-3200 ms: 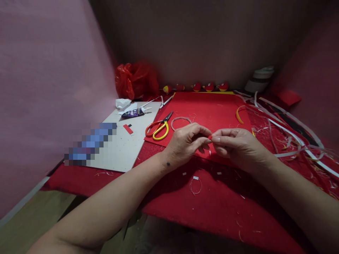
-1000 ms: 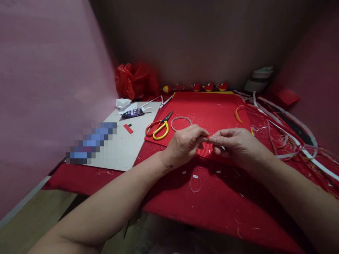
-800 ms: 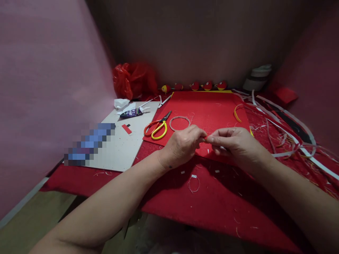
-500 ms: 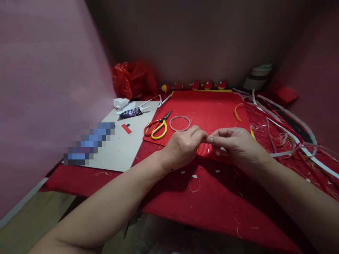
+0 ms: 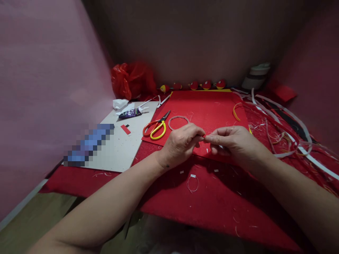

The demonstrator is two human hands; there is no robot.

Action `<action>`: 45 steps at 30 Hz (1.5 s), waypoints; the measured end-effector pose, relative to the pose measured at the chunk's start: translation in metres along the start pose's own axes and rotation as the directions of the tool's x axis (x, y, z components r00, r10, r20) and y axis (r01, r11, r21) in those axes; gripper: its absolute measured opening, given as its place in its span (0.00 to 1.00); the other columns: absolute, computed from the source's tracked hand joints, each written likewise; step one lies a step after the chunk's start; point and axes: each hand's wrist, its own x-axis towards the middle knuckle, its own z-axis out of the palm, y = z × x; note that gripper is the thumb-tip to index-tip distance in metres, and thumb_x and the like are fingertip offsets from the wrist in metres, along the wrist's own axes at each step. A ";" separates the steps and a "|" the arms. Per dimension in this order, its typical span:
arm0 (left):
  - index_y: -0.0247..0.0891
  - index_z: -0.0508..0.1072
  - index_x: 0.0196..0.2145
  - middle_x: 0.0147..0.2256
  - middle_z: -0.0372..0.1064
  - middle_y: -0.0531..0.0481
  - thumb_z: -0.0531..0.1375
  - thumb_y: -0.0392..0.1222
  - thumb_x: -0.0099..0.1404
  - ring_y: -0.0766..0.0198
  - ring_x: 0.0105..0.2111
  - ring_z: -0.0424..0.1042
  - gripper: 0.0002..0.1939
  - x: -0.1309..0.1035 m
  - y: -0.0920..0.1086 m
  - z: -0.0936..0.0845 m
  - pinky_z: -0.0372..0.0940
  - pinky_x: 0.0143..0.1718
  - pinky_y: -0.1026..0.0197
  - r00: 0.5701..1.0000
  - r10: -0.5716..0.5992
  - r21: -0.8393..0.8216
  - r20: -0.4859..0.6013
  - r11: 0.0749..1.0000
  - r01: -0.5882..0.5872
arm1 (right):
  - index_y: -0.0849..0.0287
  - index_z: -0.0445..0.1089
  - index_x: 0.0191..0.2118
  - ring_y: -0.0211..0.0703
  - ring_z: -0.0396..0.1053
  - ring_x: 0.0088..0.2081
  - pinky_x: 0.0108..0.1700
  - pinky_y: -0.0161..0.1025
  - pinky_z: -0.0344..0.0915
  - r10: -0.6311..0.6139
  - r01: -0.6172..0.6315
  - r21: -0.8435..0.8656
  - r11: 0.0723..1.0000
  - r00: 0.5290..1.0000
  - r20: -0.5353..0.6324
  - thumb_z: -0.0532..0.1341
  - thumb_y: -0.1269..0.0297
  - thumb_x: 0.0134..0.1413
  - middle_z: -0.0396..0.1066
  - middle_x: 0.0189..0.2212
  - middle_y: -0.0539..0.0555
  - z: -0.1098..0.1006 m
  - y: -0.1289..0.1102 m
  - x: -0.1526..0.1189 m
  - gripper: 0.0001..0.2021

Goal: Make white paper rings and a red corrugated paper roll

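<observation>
My left hand (image 5: 180,141) is closed in a pinch, its fingertips meeting those of my right hand (image 5: 230,141) over the front part of a red ribbed sheet (image 5: 212,109). A tiny red bit shows between the fingertips, too small to name. My right thumb and forefinger are pressed together as well, and a pale sliver shows beneath that hand. Left of the hands lie scissors (image 5: 158,127) with one orange and one yellow handle. A pale coiled ring (image 5: 169,123) rests beside them. Nearer me on the red cloth (image 5: 169,197) is a thin thread loop (image 5: 192,185) with a white tab.
A pale board (image 5: 124,151) at left carries a glue tube (image 5: 130,113) and a red strip (image 5: 125,129). Several small red-and-yellow birds (image 5: 206,85) line the back, near a red plastic bag (image 5: 132,81). Loose strips (image 5: 296,141) tangle at right, before a lidded cup (image 5: 255,77).
Both hands stay joined at the fingertips, with only a slight shift of the left fingers. The red bit between them shows a little more. The whole view has moved slightly.
</observation>
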 end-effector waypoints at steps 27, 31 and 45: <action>0.33 0.67 0.32 0.24 0.65 0.52 0.53 0.34 0.63 0.74 0.22 0.66 0.05 0.000 0.004 -0.001 0.64 0.25 0.70 0.998 -0.064 -0.109 -0.003 0.992 0.064 | 0.61 0.66 0.18 0.29 0.51 0.15 0.17 0.33 0.44 -0.024 0.021 0.062 0.998 0.999 0.043 0.65 0.56 0.40 0.63 0.14 0.49 0.000 0.002 0.000 0.14; 0.33 0.65 0.31 0.25 0.64 0.52 0.50 0.35 0.65 0.73 0.24 0.64 0.07 -0.001 -0.002 0.001 0.62 0.27 0.69 0.996 0.071 0.146 0.047 0.986 -0.077 | 0.61 0.64 0.16 0.28 0.48 0.13 0.16 0.33 0.41 -0.023 0.024 0.008 1.000 1.000 -0.017 0.65 0.57 0.40 0.59 0.11 0.47 0.004 0.000 -0.001 0.15; 0.32 0.67 0.35 0.27 0.66 0.50 0.52 0.34 0.64 0.72 0.26 0.67 0.05 0.000 0.005 0.002 0.65 0.28 0.69 0.998 -0.065 -0.087 0.025 0.994 0.067 | 0.60 0.67 0.18 0.30 0.51 0.16 0.20 0.34 0.44 -0.121 0.119 0.106 0.987 0.993 0.012 0.64 0.62 0.43 0.59 0.12 0.47 0.001 0.001 -0.001 0.11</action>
